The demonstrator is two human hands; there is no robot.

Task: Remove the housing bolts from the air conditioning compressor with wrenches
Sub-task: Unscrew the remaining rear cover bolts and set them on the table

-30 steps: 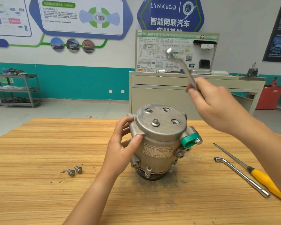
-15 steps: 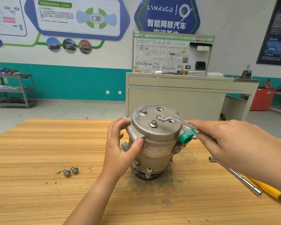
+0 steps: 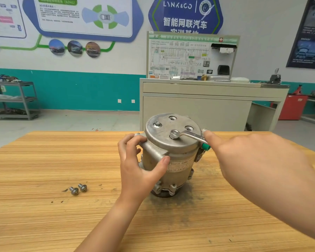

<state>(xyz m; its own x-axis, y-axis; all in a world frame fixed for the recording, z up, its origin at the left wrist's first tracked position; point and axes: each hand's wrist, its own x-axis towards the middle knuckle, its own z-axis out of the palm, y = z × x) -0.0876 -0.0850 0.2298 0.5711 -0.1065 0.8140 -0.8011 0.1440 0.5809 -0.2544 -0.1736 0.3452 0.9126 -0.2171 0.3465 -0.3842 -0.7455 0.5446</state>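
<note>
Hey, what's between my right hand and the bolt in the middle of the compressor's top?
A wrench: its ring end sits on the bolt atop the compressor and its handle runs to the right hand, in the head view.

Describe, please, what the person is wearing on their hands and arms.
The left hand and the right hand are both bare: no gloves, rings, watch or bracelet show. The left forearm and the right forearm are uncovered too, with no sleeve in view up to the picture's edge.
</note>
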